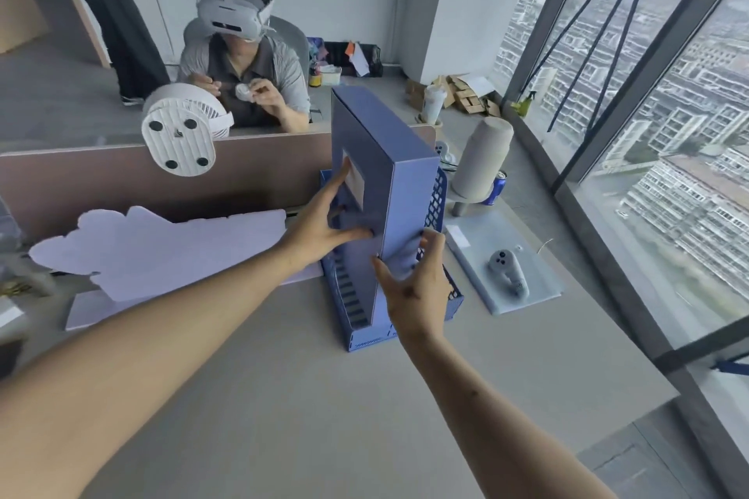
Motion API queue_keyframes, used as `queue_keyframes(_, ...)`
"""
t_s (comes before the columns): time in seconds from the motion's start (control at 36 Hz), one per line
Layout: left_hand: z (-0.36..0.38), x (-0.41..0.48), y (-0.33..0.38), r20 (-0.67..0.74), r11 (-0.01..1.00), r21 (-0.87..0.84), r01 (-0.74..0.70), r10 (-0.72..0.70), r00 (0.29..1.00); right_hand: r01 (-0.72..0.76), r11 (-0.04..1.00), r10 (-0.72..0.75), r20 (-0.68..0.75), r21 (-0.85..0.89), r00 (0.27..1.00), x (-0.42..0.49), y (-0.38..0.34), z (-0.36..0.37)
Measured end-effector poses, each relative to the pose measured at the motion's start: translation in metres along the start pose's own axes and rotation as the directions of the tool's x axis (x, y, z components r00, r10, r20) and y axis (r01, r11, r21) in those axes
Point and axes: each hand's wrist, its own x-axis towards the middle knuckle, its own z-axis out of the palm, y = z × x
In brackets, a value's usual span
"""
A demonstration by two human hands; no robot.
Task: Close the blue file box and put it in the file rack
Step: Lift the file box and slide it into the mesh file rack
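The blue file box (399, 190) stands upright and closed inside the blue file rack (439, 194) on the grey desk. A white label shows on its left face. My left hand (324, 223) presses flat against that left face, fingers spread. My right hand (417, 288) grips the box's near lower edge, thumb on the front and fingers on the right side. The rack's slotted base (352, 296) shows below the box; its far part is hidden behind the box.
A pale cut-out sheet (162, 247) lies left of the rack. A tray with a grey controller (508, 271) sits to the right, with a grey jug (482, 162) and a can behind it. A white fan (182, 134) hangs over the divider; a person with a headset sits beyond.
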Motion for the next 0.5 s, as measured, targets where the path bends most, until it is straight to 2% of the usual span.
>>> queue_keyframes(0.17, -0.009, 0.000, -0.019, 0.028, 0.990, 0.141, 0.012, -0.016, 0.999, -0.038, 0.996, 0.030, 0.087, 0.082, 0.996, -0.001, 0.014, 0.026)
queue_keyframes(0.33, -0.006, -0.003, -0.047, 0.012, 0.978, 0.195, 0.068, -0.072, 0.997, -0.106, 0.983, 0.087, 0.129, 0.151, 0.988, -0.007, 0.035, 0.046)
queue_keyframes(0.5, 0.006, -0.007, -0.068, 0.010, 0.968, 0.246, 0.055, -0.060, 0.998, -0.202, 0.964, 0.172, 0.170, 0.175, 0.970, -0.011, 0.061, 0.056)
